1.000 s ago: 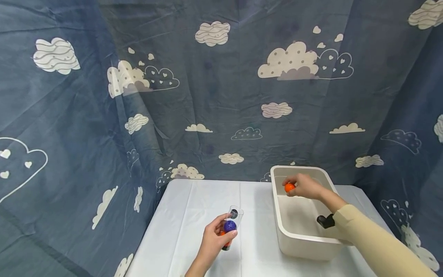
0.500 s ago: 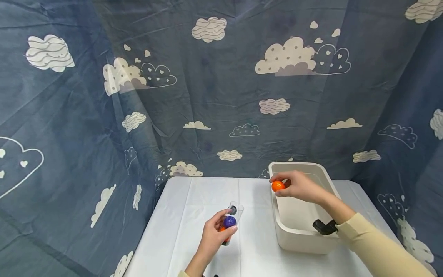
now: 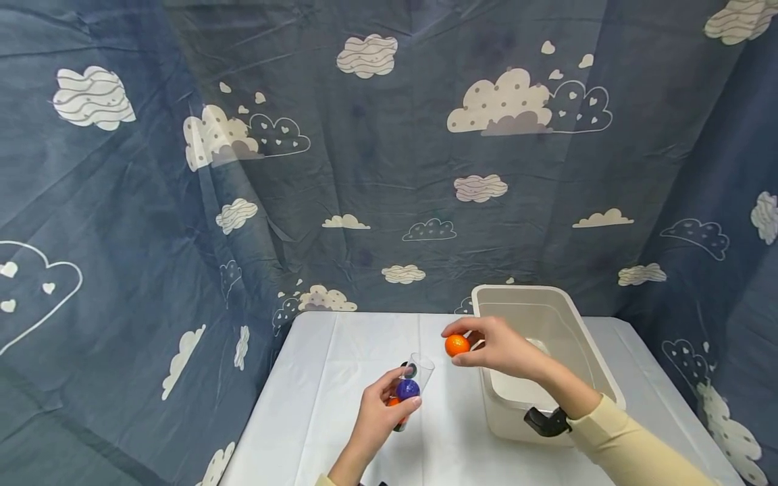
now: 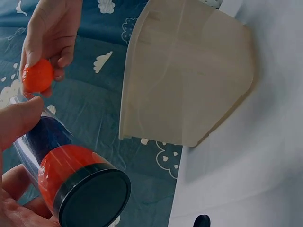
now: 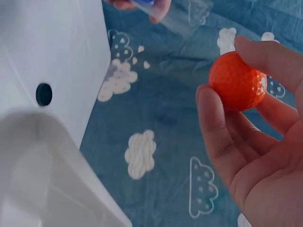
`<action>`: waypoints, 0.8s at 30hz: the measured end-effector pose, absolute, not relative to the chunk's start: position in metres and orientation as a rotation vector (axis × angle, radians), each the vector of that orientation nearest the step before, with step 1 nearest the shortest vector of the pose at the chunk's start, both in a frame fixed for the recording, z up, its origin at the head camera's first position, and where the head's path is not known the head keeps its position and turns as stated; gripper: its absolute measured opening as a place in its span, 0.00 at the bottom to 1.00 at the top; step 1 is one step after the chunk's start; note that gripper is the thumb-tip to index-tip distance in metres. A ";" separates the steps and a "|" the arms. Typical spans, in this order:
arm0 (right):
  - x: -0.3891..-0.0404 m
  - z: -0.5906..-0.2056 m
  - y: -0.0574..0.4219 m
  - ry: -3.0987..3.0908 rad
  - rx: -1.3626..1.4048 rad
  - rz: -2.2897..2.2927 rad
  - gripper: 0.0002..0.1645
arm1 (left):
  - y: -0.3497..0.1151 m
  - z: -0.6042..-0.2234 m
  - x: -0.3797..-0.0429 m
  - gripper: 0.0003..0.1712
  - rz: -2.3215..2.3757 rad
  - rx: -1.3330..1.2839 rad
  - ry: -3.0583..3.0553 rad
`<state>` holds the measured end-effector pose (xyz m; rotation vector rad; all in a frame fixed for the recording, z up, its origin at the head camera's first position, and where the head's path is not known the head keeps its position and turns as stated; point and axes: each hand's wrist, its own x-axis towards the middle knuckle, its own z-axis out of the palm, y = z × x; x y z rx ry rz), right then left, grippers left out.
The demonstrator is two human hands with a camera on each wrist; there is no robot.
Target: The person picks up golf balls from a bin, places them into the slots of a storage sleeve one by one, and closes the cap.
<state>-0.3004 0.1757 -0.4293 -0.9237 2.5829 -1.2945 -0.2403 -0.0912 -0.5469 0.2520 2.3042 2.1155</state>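
Observation:
My left hand grips a clear plastic tube, which is tilted with its open end up and toward the right. Inside the tube, a dark blue ball sits above an orange one, and a black cap closes the bottom. With thumb and fingertips, my right hand pinches an orange golf ball, dimpled and shiny. In the head view this ball hangs to the right of the tube's mouth, apart from it. A black round lid lies on the table, partly seen through the tube.
A deep off-white bin stands on the right of the white-covered table, under my right forearm. Its near wall is partly hidden by the black wrist camera. Dark blue cloud-print cloth hangs behind and at the sides.
My right hand has carried the orange golf ball from inside the bin leftward over its rim, toward the tube. The left hand has kept its grip, with the tube leaning slightly more to the right.

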 end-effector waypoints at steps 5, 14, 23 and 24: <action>-0.294 -0.435 0.161 2.520 -0.933 -1.379 0.24 | -0.092 -0.548 -0.240 0.30 2.086 0.293 2.350; -0.291 -0.451 0.140 2.501 -0.940 -1.375 0.23 | -0.093 -0.548 -0.238 0.30 2.043 0.346 2.377; -0.288 -0.462 0.132 2.497 -0.933 -1.495 0.17 | -0.098 -0.554 -0.235 0.31 2.119 0.303 2.364; -0.288 -0.464 0.131 2.488 -0.923 -1.522 0.16 | -0.099 -0.554 -0.235 0.31 2.134 0.297 2.365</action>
